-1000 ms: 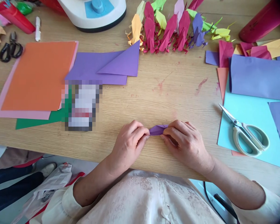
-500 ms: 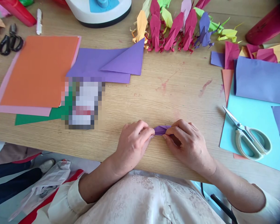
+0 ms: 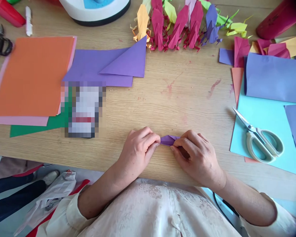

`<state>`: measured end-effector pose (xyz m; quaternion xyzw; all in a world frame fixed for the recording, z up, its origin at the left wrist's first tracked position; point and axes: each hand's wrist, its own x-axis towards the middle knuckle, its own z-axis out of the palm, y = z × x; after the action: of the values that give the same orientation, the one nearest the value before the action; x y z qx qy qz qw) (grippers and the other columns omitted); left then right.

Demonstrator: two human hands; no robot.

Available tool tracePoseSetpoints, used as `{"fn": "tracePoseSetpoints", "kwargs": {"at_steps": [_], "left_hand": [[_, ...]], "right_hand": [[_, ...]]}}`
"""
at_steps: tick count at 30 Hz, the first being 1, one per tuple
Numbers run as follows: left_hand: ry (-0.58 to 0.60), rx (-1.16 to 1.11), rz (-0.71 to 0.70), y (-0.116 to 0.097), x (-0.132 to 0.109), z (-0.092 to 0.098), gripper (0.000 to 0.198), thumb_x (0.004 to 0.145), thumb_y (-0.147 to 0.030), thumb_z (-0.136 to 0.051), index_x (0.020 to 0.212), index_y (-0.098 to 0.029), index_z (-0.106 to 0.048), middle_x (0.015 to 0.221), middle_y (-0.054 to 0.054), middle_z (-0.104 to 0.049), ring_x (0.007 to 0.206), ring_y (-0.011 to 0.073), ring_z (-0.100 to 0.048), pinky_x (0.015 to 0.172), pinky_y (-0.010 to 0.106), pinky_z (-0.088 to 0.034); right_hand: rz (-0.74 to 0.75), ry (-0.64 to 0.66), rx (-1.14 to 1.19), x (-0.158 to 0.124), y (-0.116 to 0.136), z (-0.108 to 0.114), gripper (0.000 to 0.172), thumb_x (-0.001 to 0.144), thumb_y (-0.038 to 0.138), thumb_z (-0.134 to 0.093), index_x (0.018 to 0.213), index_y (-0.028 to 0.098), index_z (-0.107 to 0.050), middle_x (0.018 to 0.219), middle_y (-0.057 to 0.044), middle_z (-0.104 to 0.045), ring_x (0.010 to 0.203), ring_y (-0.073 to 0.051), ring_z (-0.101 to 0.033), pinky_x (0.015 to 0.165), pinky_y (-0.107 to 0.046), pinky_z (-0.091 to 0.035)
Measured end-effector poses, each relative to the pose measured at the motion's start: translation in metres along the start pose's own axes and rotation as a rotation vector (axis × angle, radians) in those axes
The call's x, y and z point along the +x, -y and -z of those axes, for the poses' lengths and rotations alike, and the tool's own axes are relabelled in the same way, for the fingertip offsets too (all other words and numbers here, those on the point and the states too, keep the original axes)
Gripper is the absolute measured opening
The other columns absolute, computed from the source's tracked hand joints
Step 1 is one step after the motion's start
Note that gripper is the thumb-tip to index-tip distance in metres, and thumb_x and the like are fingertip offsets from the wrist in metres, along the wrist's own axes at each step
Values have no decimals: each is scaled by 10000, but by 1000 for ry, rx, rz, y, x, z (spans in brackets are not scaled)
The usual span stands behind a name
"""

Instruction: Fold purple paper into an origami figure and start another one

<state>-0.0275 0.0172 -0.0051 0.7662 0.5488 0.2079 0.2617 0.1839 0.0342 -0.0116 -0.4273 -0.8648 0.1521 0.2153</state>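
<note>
A small, narrow piece of folded purple paper (image 3: 168,140) is stretched between my two hands, close to the table's front edge. My left hand (image 3: 138,151) pinches its left end between thumb and fingers. At the other end, my right hand (image 3: 199,156) grips it the same way, thumb below and fingertips above. Creases run along the visible middle of the paper; both of its ends are covered by my fingers.
Folded paper insects (image 3: 194,24) stand in rows at the back. Scissors (image 3: 262,141) lie on turquoise paper (image 3: 241,131) at right. Orange sheets (image 3: 34,75), folded purple sheets (image 3: 88,65) and a blurred rectangular object (image 3: 86,108) are at left. A red cylinder (image 3: 278,19) lies back right.
The camera view has shifted slightly, so the table's things appear further left. Both hands keep hold of the folded paper, and a little more of it shows between the fingers.
</note>
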Motion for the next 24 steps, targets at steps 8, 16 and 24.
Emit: {"fn": "tracePoseSetpoints", "kwargs": {"at_steps": [8,16,24], "left_hand": [[-36,-5,27,-3,-2,-2,127,964,-154,-529,881,-179,-622,846,4,-591,787,141,-545,762,312,-392],[-57,9,73,-7,-3,-3,141,963,-135,-495,865,-170,-590,895,34,-576,833,163,-549,773,322,-435],[-38,39,68,-6,-3,-2,117,953,-130,-483,893,-172,-574,981,63,-544,880,177,-553,810,350,-476]], "right_hand": [[-26,17,16,0,-1,0,148,934,197,-586,802,177,-651,759,-33,-575,670,-153,-548,655,-322,-389],[-61,48,39,4,-1,1,129,934,218,-586,811,185,-605,768,-19,-558,674,-152,-507,670,-314,-387],[-86,74,55,4,-2,2,110,934,216,-574,826,199,-574,774,-10,-556,674,-148,-502,676,-313,-379]]}}
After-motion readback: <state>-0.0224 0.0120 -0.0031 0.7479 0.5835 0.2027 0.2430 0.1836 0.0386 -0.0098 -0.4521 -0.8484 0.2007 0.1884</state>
